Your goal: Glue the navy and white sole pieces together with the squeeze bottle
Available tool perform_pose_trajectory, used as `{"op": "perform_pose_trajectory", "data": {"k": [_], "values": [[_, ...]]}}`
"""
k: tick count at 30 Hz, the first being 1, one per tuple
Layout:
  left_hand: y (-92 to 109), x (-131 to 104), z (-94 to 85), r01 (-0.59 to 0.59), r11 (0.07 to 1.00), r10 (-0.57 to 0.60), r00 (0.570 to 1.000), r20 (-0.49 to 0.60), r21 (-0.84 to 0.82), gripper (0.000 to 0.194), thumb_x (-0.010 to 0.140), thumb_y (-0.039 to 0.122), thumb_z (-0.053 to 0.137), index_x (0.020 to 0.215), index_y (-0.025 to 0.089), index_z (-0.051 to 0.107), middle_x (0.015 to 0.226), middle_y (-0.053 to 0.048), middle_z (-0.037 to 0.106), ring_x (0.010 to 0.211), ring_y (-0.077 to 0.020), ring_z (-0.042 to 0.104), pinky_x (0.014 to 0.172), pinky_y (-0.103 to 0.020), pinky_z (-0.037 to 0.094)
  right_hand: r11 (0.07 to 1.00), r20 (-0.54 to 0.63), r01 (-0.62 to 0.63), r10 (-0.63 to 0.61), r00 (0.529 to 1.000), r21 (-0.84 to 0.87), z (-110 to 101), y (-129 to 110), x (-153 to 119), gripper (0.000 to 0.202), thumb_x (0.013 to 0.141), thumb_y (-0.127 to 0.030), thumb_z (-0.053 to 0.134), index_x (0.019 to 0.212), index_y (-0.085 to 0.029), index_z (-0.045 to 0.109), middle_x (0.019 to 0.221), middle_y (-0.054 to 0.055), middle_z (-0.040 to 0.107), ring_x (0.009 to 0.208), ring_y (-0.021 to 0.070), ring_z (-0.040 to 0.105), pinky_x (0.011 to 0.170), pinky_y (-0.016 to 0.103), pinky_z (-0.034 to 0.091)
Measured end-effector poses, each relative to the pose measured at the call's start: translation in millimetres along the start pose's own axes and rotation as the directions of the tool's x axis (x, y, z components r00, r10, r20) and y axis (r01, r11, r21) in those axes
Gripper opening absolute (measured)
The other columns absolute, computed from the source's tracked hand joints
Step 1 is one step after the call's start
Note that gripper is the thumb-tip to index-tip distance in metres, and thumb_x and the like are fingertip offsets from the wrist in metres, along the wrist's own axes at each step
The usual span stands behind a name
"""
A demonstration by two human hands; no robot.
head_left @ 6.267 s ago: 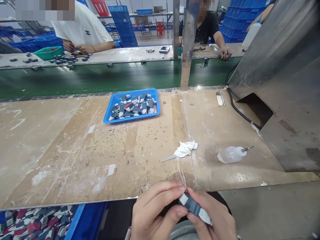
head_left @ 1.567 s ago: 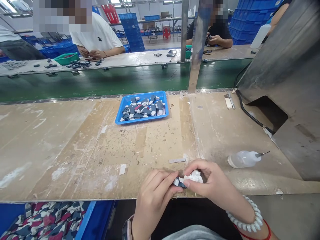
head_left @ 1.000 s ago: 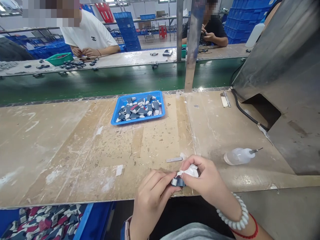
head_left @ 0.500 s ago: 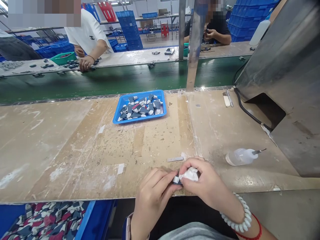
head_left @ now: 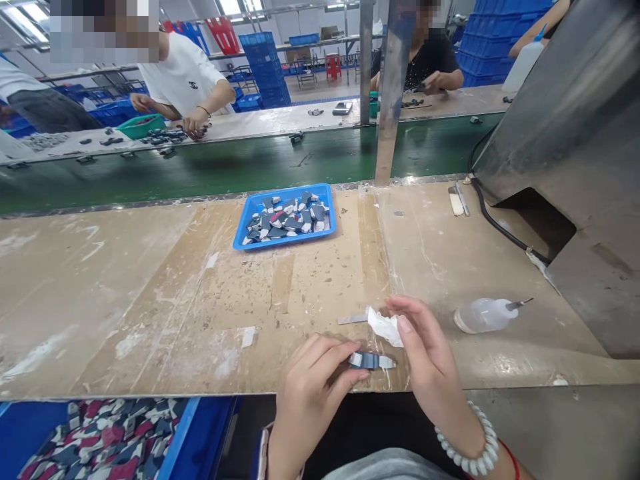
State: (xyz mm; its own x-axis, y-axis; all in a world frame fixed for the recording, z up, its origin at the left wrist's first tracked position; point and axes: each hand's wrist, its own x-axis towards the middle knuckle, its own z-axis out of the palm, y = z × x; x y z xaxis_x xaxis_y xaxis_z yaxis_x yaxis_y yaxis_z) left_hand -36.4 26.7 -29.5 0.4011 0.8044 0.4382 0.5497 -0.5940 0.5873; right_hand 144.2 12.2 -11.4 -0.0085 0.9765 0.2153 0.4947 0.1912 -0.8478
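Observation:
Near the table's front edge, my left hand (head_left: 315, 380) pinches a small dark blue and white plastic-looking piece (head_left: 369, 361) between thumb and fingers. The piece lies flat and points to the right, its pale tip uncovered. Just right of it, my right hand (head_left: 425, 353) holds a crumpled white tissue (head_left: 384, 327) between thumb and fingertips, a little apart from the piece. Behind the tissue lies a thin flat metal strip (head_left: 352, 320), partly covered by it.
A blue tray (head_left: 285, 244) of similar pieces stands at the table's back. On the right lies a clear squeeze bottle (head_left: 485, 315) with a needle tip, before a metal housing (head_left: 595, 200). A blue bin (head_left: 180, 433) sits below left. Co-workers sit beyond the green conveyor (head_left: 225, 168).
My right hand has drawn the tissue off the piece, up and to the right, and its fingers have loosened. My left hand keeps its hold. The view has shifted slightly.

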Motion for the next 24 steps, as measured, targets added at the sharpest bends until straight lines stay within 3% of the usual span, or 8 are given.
{"op": "perform_pose_trajectory", "data": {"k": [6, 9, 15, 20, 24], "values": [[-0.4, -2.4, 2.2, 0.033, 0.999, -0.035, 0.996, -0.078, -0.027, 0.015, 0.091, 0.018, 0.071, 0.106, 0.021, 0.068, 0.103, -0.005, 0.072, 0.093, -0.0175, 0.069, 0.078, -0.028, 0.056, 0.988, -0.036, 0.141, -0.144, 0.989, -0.064, 5.2, 5.5, -15.5, 0.016, 0.085, -0.039, 0.074, 0.095, -0.027, 0.076, 0.099, 0.006, 0.071, 0.105, 0.0273, 0.063, 0.090, 0.040, 0.052], [0.9, -2.1, 0.9, 0.005, 0.998, -0.010, 0.996, -0.089, -0.057, 0.016, 0.090, 0.020, 0.073, 0.105, 0.022, 0.068, 0.098, -0.003, 0.074, 0.090, -0.0165, 0.069, 0.077, -0.026, 0.057, 0.972, -0.055, 0.213, -0.219, 0.974, -0.098, 5.3, 9.3, -14.9, 0.018, 0.087, -0.042, 0.073, 0.098, -0.028, 0.076, 0.101, 0.007, 0.071, 0.107, 0.0277, 0.063, 0.090, 0.041, 0.051], [6.0, -0.2, -5.6, -0.074, 0.992, 0.051, 0.977, -0.207, -0.105, 0.017, 0.095, 0.012, 0.064, 0.110, 0.020, 0.066, 0.096, -0.003, 0.071, 0.086, -0.0117, 0.070, 0.076, -0.019, 0.058, 0.896, -0.058, 0.420, -0.432, 0.900, -0.147, 1.0, 17.5, -1.5, 0.016, 0.093, -0.039, 0.068, 0.104, -0.027, 0.071, 0.103, 0.003, 0.072, 0.104, 0.0234, 0.062, 0.088, 0.037, 0.046], [8.7, 11.2, -6.0, -0.194, 0.969, 0.151, 0.953, -0.262, -0.151, 0.024, 0.092, 0.006, 0.067, 0.113, 0.018, 0.066, 0.097, -0.004, 0.073, 0.089, -0.0125, 0.069, 0.080, -0.021, 0.058, 0.897, -0.007, 0.443, -0.443, 0.897, 0.001, 1.3, 26.2, 6.0, 0.019, 0.102, -0.042, 0.056, 0.112, -0.028, 0.062, 0.102, -0.001, 0.073, 0.102, 0.0188, 0.061, 0.085, 0.033, 0.046], [9.8, 19.7, -2.9, -0.250, 0.949, 0.188, 0.939, -0.289, -0.194, 0.023, 0.091, 0.006, 0.069, 0.111, 0.016, 0.066, 0.094, -0.005, 0.073, 0.087, -0.0128, 0.068, 0.081, -0.022, 0.058, 0.884, -0.060, 0.466, -0.464, 0.884, 0.043, 3.5, 31.4, 6.7, 0.021, 0.104, -0.041, 0.051, 0.117, -0.028, 0.059, 0.099, -0.001, 0.074, 0.097, 0.0182, 0.061, 0.083, 0.034, 0.049]]}}
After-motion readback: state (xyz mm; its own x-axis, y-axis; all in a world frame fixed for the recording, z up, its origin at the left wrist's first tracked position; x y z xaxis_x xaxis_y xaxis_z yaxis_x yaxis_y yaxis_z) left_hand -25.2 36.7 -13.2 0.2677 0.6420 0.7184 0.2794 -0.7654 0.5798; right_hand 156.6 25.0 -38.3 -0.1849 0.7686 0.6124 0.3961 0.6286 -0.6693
